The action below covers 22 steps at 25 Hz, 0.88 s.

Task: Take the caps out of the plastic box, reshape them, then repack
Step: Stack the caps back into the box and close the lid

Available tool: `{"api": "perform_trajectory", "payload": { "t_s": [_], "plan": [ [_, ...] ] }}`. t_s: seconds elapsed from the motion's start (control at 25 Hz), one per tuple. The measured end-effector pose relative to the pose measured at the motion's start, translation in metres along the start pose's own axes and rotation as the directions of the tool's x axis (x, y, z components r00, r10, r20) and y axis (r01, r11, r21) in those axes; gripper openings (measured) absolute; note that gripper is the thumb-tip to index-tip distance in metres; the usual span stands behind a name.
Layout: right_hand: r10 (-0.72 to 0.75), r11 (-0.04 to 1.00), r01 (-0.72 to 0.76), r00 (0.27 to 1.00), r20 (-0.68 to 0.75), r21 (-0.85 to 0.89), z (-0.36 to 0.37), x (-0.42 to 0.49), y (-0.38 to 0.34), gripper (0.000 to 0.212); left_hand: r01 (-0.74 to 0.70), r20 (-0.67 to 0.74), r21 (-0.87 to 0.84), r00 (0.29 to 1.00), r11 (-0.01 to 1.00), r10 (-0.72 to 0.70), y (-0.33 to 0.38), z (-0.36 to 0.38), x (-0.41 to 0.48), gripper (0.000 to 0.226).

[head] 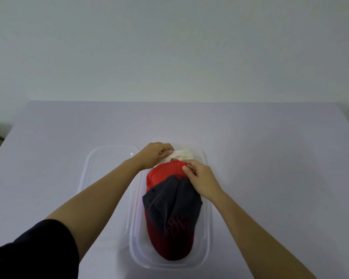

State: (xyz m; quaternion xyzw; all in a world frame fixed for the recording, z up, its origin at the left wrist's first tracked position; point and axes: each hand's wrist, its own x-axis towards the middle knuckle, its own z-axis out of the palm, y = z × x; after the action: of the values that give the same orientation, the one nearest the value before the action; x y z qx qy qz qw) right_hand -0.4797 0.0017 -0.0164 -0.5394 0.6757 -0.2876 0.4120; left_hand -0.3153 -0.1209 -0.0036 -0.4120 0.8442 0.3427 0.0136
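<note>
The fingers (186,169) of the right hand (200,179) are curled onto the back edge of the red cap (163,172), thumb pressing the fabric near its crown — a pinch on the cloth, as far as the view shows. The fingers (166,151) of the left hand (155,156) are bent down onto the white cap (182,154) at the far end of the pile, touching it; whether they actually grip it I cannot tell. Three caps lie nested in a row inside the clear plastic box (208,228): the white one farthest away, the red one over it, and nearest the camera a navy cap (172,202) with a dark red brim (169,244) pointing toward the person. Both bare forearms reach in from below, the left one coming out of a dark sleeve (34,250). Just beside the box on its left lies the clear lid (95,168) — flat on the pale bench (270,168), its edge touching or slightly under the box.
</note>
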Motion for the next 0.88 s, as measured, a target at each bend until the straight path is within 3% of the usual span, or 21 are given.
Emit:
{"api": "perform_trajectory", "payload": {
  "t_s": [0.12,0.24,0.32,0.44,0.56,0.64,0.76,0.88],
  "plan": [
    [-0.069,0.988,0.06,0.996,-0.061,-0.139,-0.008,0.007,-0.005,0.029,0.025,-0.166,-0.117,0.985,0.993,-0.044,0.001,0.004,-0.008,0.033],
    [-0.214,0.924,0.153,0.966,-0.143,-0.35,-0.029,0.02,-0.005,0.028,0.152,-0.254,-0.231,0.944,0.961,-0.21,-0.005,-0.001,-0.021,0.045],
    [-0.194,0.863,0.16,0.981,-0.022,-0.479,-0.036,0.032,-0.007,0.033,0.222,-0.192,-0.088,0.953,0.971,-0.235,-0.01,0.0,-0.025,0.041],
    [-0.135,0.704,0.189,0.982,0.133,-0.684,-0.033,0.048,-0.015,0.037,0.154,-0.111,0.054,0.983,0.987,-0.148,-0.008,0.001,-0.021,0.027],
    [-0.139,0.519,0.157,0.985,0.098,-0.84,-0.037,0.057,-0.017,0.032,0.148,-0.132,0.152,0.983,0.977,-0.129,-0.005,-0.003,-0.009,0.019],
    [-0.099,0.474,0.119,0.992,0.081,-0.873,-0.038,0.059,-0.015,0.033,0.24,-0.171,0.212,0.964,0.947,-0.206,-0.004,-0.001,-0.005,0.021],
    [0.014,0.525,0.114,0.99,0.142,-0.844,-0.033,0.062,-0.012,0.034,0.312,-0.25,0.172,0.931,0.934,-0.265,0.0,0.009,-0.003,0.027],
    [-0.062,0.779,0.092,0.996,0.069,-0.62,-0.044,0.05,-0.007,0.034,0.235,-0.421,-0.126,0.867,0.964,-0.267,0.004,0.0,-0.023,0.03]
  ]
}}
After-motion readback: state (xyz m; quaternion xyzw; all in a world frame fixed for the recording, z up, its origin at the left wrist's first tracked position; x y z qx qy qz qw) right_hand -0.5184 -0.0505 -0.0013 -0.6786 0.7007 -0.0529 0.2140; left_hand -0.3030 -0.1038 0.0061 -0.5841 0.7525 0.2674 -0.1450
